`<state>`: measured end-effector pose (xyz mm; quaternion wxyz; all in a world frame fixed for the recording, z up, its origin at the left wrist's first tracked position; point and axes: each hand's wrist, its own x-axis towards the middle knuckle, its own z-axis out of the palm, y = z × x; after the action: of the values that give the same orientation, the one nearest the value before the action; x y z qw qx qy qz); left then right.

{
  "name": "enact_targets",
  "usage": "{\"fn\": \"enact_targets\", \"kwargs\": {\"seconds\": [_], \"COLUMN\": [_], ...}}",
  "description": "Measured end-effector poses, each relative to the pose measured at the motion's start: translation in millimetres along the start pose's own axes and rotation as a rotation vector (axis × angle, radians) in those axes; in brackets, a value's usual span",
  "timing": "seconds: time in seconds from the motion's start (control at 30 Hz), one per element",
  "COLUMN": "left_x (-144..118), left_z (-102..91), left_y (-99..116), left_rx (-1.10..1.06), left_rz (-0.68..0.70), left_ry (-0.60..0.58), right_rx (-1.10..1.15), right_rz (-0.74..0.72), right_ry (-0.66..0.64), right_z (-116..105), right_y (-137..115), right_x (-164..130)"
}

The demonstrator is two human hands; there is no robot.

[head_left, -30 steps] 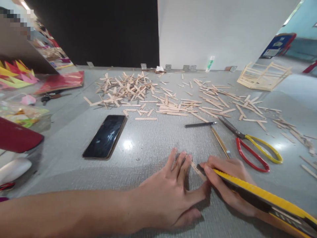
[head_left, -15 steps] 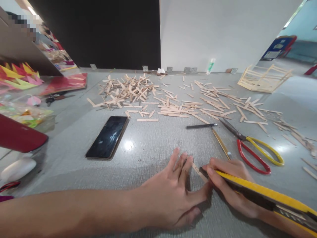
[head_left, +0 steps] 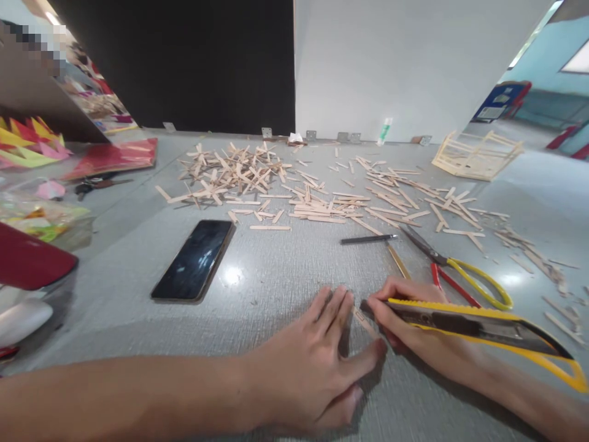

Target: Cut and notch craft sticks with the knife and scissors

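Observation:
My left hand (head_left: 319, 359) holds a small wooden craft stick (head_left: 367, 323) flat on the table, its fingertips at one end and its thumb at the other. The stick bears dark pencil-like marks. A yellow and black utility knife (head_left: 464, 320) is gripped in my right hand (head_left: 407, 316), low near its tip. The blade end meets the stick's right side, close to my left fingertips. Just beyond my right hand lie a dark pen (head_left: 368, 239), a thin golden tool (head_left: 398, 261) partly hidden by that hand, and scissors (head_left: 442, 260) with red and yellow handles.
Loose craft sticks (head_left: 322, 209) and a heap of joined sticks (head_left: 234, 169) spread across the back. A phone (head_left: 193, 261) lies left. At the back right are a stick frame (head_left: 476, 156) and a glue stick (head_left: 384, 131). Upright panels (head_left: 184, 67) border the table's rear.
The utility knife has swung so its rear end points farther away from me, and my right hand has turned with it. My left hand still holds the stick. The view has shifted slightly.

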<state>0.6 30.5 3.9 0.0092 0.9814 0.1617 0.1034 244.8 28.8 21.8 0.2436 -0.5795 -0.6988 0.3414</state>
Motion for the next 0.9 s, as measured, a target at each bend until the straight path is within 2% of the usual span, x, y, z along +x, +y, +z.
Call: {"fn": "enact_targets", "kwargs": {"seconds": [0.1,0.47,0.9], "left_x": [0.5,-0.1,1.8], "left_z": [-0.4,-1.2,0.9], "left_y": [-0.3,-0.4,-3.3], "left_rx": [-0.002,-0.007,0.024], "left_rz": [-0.001,0.014,0.030], "left_ry": [-0.003,-0.006,-0.012], "right_rx": [-0.052,-0.018,-0.190], "right_rz": [-0.031,-0.053,-0.280], "right_ry": [-0.017,-0.033,0.154], "right_z": [1.6,2.5,9.5], "right_y": [2.3,1.9,-1.8], "right_x": [1.3,0.7,0.9]}}
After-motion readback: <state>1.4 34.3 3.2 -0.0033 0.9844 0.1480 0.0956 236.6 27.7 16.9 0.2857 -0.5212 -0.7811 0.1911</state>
